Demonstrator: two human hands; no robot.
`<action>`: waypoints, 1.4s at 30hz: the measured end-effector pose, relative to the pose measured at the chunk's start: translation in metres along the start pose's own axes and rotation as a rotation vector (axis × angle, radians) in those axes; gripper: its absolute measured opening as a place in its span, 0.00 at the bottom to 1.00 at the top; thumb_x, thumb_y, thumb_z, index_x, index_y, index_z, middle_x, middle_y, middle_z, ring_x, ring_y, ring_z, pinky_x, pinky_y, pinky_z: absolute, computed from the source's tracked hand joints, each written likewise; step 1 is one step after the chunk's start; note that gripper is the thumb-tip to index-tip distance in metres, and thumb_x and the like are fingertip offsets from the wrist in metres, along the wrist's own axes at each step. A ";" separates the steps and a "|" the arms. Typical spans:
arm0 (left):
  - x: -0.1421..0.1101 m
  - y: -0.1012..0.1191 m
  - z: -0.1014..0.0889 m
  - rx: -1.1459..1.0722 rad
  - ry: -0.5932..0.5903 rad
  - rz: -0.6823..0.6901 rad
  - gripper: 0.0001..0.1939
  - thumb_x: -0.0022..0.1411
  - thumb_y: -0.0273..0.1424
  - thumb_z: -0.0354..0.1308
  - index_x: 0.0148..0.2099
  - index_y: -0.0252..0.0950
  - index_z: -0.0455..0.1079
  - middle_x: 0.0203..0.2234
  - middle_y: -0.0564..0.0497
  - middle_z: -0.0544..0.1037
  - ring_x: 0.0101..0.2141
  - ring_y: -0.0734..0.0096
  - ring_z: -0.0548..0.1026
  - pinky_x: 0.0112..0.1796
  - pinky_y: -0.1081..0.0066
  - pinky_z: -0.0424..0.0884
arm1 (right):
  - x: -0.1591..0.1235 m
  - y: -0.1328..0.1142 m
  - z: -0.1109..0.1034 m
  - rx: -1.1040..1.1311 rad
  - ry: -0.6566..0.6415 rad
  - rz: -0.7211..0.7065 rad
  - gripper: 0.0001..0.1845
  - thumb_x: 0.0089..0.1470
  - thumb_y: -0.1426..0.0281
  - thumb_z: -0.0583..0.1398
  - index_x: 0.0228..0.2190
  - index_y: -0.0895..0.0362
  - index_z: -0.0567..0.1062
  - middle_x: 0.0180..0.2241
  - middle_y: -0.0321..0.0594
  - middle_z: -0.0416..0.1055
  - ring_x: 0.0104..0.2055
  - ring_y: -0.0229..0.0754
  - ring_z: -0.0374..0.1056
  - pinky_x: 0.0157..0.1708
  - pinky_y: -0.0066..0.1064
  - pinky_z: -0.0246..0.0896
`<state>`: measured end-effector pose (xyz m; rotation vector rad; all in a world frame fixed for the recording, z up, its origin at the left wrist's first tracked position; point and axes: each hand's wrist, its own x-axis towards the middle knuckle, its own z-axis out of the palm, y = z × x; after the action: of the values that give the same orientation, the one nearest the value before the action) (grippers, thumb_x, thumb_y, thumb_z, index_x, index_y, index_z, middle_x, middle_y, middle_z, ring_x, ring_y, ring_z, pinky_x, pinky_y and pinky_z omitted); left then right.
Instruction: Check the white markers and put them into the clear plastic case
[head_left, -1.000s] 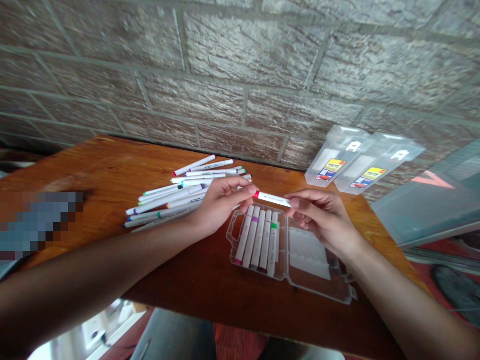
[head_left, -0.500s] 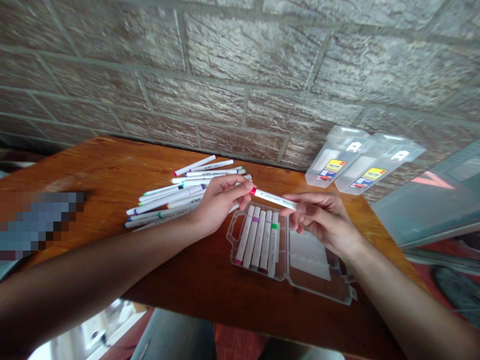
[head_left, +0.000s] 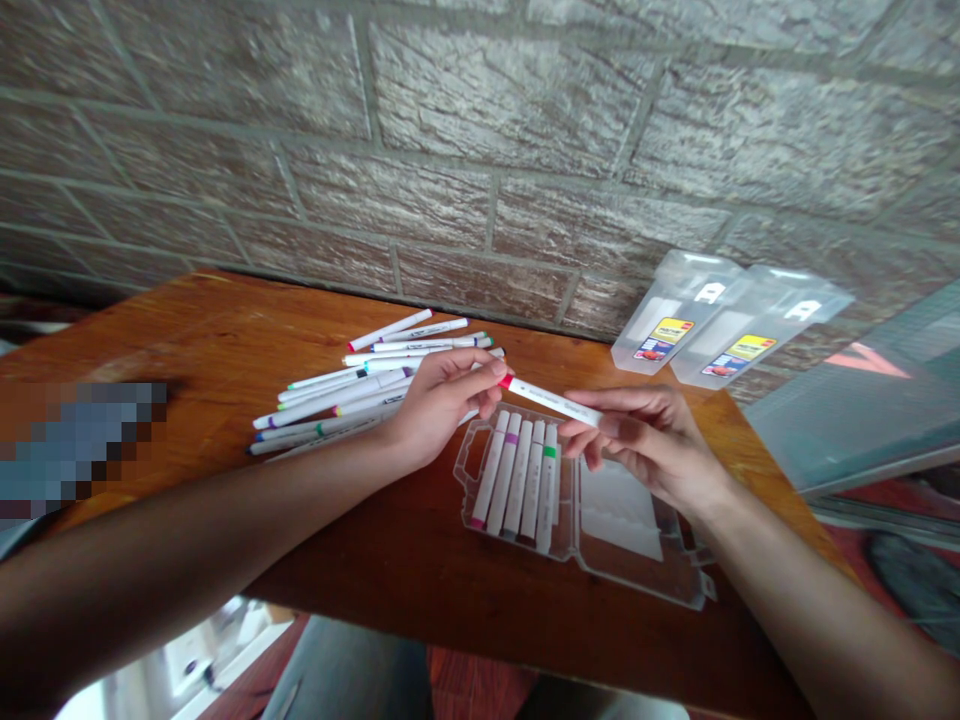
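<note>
Left hand (head_left: pixel 441 402) and right hand (head_left: pixel 657 440) pinch opposite ends of the red-ended marker (head_left: pixel 551 399) (mid-length exposed), presumably for steadiness.

The held marker (head_left: pixel 551 398) is white and red-ended, the table (head_left: pixel 202 350) orange-brown, the blurry wall (head_left: pixel 495 120) perhaps grey-brown.

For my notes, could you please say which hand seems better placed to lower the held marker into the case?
Probably the right hand: it holds the marker by its white end and appears over the open case, while the left hand pinches only the red end.
</note>
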<state>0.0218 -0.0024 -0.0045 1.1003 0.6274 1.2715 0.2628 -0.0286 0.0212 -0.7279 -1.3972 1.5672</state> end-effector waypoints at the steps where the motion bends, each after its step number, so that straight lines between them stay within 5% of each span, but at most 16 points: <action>1: 0.000 0.000 0.000 0.001 -0.001 0.001 0.11 0.59 0.35 0.72 0.31 0.33 0.78 0.22 0.53 0.75 0.22 0.77 0.68 0.26 0.73 0.62 | 0.000 0.000 0.000 -0.002 -0.006 -0.003 0.16 0.51 0.66 0.76 0.43 0.53 0.88 0.35 0.49 0.86 0.30 0.47 0.84 0.24 0.30 0.75; 14: 0.000 -0.001 -0.001 0.012 -0.007 0.010 0.12 0.60 0.36 0.72 0.32 0.33 0.78 0.22 0.54 0.75 0.22 0.78 0.68 0.27 0.73 0.61 | -0.001 -0.003 -0.002 -0.009 -0.005 0.033 0.18 0.50 0.65 0.75 0.44 0.53 0.88 0.36 0.50 0.86 0.34 0.53 0.85 0.26 0.35 0.79; 42: -0.003 0.002 0.002 0.300 -0.014 0.110 0.14 0.64 0.41 0.68 0.37 0.34 0.79 0.23 0.53 0.77 0.20 0.77 0.70 0.25 0.73 0.64 | 0.005 0.006 -0.003 -0.200 0.192 -0.081 0.10 0.55 0.64 0.74 0.39 0.54 0.87 0.32 0.43 0.86 0.24 0.40 0.79 0.22 0.29 0.75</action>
<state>0.0217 -0.0056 -0.0023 1.4059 0.7732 1.2892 0.2619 -0.0228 0.0159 -0.9051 -1.4339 1.2713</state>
